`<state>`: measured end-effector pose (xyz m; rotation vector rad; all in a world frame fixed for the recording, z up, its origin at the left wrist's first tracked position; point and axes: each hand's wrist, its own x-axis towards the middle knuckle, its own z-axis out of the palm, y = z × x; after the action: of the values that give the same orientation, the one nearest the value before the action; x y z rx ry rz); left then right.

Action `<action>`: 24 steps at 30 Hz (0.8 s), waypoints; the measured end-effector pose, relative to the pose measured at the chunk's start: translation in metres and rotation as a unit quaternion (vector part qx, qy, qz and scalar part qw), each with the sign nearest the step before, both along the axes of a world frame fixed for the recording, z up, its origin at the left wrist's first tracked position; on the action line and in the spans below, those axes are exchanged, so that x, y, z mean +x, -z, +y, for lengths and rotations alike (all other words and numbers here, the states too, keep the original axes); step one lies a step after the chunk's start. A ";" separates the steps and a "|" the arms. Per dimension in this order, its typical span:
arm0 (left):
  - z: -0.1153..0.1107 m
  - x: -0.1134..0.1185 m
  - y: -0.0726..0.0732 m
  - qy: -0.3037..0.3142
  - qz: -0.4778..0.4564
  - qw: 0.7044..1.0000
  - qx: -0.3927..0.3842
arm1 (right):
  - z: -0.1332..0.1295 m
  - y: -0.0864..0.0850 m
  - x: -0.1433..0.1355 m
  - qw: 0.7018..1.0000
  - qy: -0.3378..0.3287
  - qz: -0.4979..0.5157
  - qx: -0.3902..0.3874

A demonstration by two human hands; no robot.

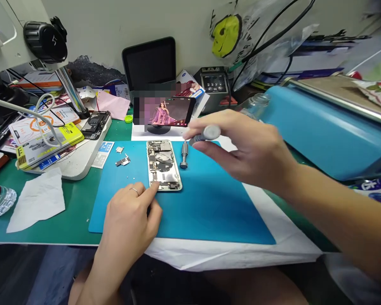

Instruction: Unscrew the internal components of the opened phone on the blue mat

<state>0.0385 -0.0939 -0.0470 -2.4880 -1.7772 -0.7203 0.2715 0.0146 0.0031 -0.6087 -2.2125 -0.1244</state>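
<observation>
An opened smartphone (164, 165) lies on the blue mat (209, 207), its inner boards and a round coil bare. My left hand (131, 212) reaches its lower end, the index finger stretched onto it, thumb apart and other fingers curled. My right hand (254, 150) is raised to the right of the phone, thumb and fingers pinched round a screwdriver (211, 132) whose round grey cap faces me; its tip is hidden. A second small screwdriver (184, 155) lies beside the phone. Small metal parts (123, 160) sit left of it.
A propped-up phone (168, 112) plays video behind the mat. At left, a white stand base (79, 163) carries boxes and phone parts below a microscope arm (63, 80). White paper (40, 199) lies near a glass jar (0, 200). A blue machine (307, 127) stands at right.
</observation>
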 end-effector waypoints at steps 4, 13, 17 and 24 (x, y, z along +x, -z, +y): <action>0.002 -0.001 0.000 0.004 0.013 1.000 0.000 | 0.011 0.009 0.040 0.975 0.023 -0.194 0.111; 0.005 0.000 -0.002 -0.001 -0.006 1.000 -0.011 | 0.022 0.043 0.054 0.940 0.019 -0.309 0.144; 0.005 0.000 -0.003 -0.001 -0.017 1.000 -0.016 | 0.023 0.032 0.043 0.954 0.042 -0.283 0.092; 0.004 -0.001 -0.003 -0.007 -0.043 0.999 -0.002 | 0.032 0.014 0.004 0.886 0.082 -0.455 -0.008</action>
<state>0.0379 -0.0901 -0.0444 -2.4800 -1.8228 -0.8364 0.2757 0.0465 -0.0104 -0.8614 -3.0553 -0.5837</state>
